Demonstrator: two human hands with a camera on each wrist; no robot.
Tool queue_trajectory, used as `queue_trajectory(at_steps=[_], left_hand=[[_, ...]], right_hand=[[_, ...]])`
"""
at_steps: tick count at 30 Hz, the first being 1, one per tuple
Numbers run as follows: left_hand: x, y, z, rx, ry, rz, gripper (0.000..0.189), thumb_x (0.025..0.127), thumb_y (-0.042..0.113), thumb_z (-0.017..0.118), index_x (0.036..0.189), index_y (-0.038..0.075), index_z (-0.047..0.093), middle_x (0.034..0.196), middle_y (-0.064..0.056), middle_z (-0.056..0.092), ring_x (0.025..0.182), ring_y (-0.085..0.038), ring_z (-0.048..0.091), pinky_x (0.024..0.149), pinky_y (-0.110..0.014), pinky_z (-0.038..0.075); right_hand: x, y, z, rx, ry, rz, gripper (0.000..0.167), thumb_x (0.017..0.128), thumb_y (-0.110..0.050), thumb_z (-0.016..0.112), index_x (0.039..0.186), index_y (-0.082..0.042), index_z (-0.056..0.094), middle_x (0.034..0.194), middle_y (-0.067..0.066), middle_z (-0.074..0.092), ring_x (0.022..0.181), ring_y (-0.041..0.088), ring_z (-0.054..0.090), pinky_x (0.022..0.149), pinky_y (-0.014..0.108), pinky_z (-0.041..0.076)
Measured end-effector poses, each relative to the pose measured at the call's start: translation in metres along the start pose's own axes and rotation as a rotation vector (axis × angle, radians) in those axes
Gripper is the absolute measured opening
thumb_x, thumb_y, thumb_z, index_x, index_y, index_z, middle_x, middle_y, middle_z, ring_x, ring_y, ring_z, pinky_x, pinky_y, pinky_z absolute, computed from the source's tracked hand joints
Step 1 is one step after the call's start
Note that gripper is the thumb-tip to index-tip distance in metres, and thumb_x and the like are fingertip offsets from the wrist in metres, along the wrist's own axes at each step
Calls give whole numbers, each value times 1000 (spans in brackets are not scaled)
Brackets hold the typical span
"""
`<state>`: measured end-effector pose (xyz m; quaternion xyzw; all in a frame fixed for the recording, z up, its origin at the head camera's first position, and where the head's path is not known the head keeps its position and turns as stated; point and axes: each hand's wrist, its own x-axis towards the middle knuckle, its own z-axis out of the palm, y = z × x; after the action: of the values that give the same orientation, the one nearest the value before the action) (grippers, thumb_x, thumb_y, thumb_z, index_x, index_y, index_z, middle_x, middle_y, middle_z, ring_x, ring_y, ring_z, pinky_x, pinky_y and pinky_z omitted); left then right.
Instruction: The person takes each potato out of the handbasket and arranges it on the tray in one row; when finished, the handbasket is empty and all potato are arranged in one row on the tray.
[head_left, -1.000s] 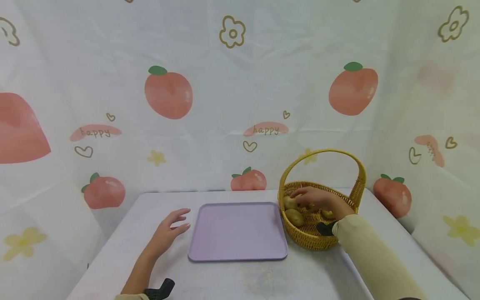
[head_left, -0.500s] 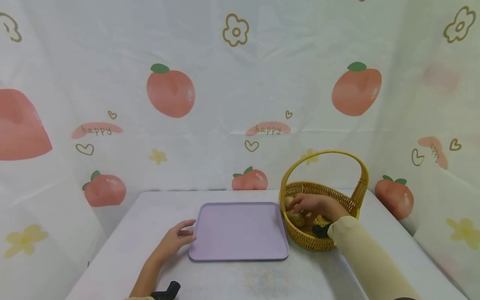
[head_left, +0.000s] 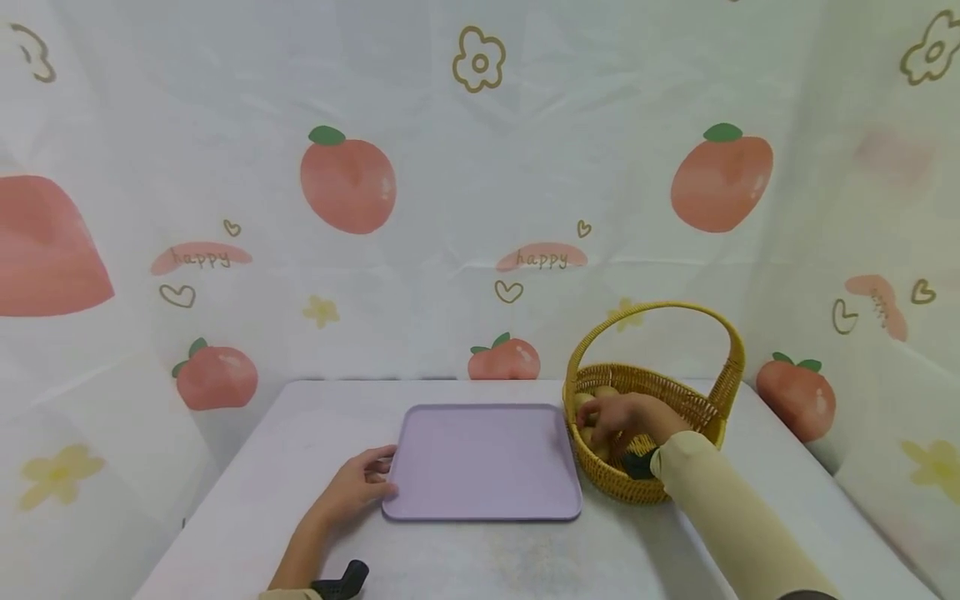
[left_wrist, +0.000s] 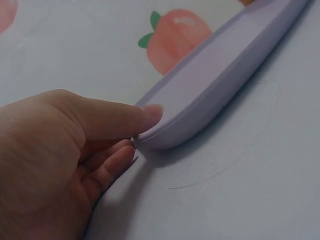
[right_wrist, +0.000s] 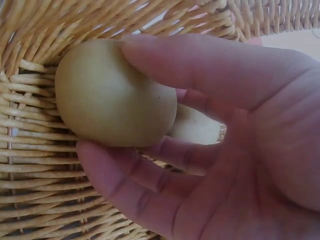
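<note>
I see the potato (right_wrist: 112,92) inside the wicker basket (head_left: 624,490), with the right hand's (head_left: 627,415) grip grasping it between thumb and fingers, woven wall close by. A second potato (right_wrist: 197,126) lies behind those fingers. My open room is in front of the arched handle (head_left: 726,385). Just beside the basket, on the table (head_left: 465,562), the left hand (head_left: 358,485) pinches the tray's (head_left: 483,462) left edge.

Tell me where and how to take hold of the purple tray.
Best, I'd judge, by its left rim, coming from the left: the tray lies flat, its raised edge should give a grip, and the basket stands close by the right side. The left hand is there, its thumb over the rim.
</note>
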<state>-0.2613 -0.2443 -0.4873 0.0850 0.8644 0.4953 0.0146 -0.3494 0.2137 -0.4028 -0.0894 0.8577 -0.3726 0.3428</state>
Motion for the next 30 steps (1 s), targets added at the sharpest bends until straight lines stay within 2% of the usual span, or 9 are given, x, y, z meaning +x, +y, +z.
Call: queue_trajectory(at_steps=[4, 8, 12, 17, 24, 30], left_hand=[[1, -2, 2, 25, 1, 10, 69, 75, 6, 80, 136, -6, 50, 119, -19, 62, 96, -25, 63, 85, -36, 54], [1, -3, 2, 37, 23, -3, 68, 74, 6, 80, 135, -4, 52, 118, -15, 62, 96, -24, 63, 87, -40, 54], [1, -3, 1, 40, 32, -13, 67, 74, 5, 80, 135, -3, 52, 118, -14, 62, 97, -25, 63, 88, -42, 54], [0, -4, 1, 34, 28, -16, 67, 74, 4, 80, 134, -5, 52, 117, -14, 62, 96, -24, 63, 86, -37, 54], [-1, -5, 1, 19, 2, 15, 68, 74, 5, 81, 135, -7, 51, 116, -17, 63, 93, -23, 62, 81, -31, 53], [-2, -2, 0, 30, 8, 2, 68, 74, 4, 81, 134, -6, 52, 113, -15, 64, 93, -23, 63, 82, -33, 54]], right_hand=[[0, 2, -2, -4, 16, -12, 38, 77, 3, 69, 111, -7, 55, 116, 15, 39, 83, 25, 55, 68, 38, 57], [-2, 4, -5, 29, 56, -39, 39, 78, 6, 67, 114, -6, 59, 126, 16, 39, 87, 28, 57, 70, 43, 58], [0, 6, -4, 55, 27, -1, 42, 78, 2, 70, 118, -8, 60, 130, 17, 33, 93, 31, 58, 74, 46, 58], [1, 2, -1, 53, -10, 47, 43, 78, 0, 72, 118, -7, 57, 125, 19, 34, 95, 33, 58, 75, 49, 58], [1, -6, 4, 55, -53, 90, 34, 77, 4, 67, 106, -4, 51, 102, 19, 49, 83, 32, 58, 70, 48, 59], [2, -5, 4, -35, -22, 42, 36, 75, 4, 69, 105, -4, 52, 104, 17, 47, 84, 29, 57, 68, 46, 60]])
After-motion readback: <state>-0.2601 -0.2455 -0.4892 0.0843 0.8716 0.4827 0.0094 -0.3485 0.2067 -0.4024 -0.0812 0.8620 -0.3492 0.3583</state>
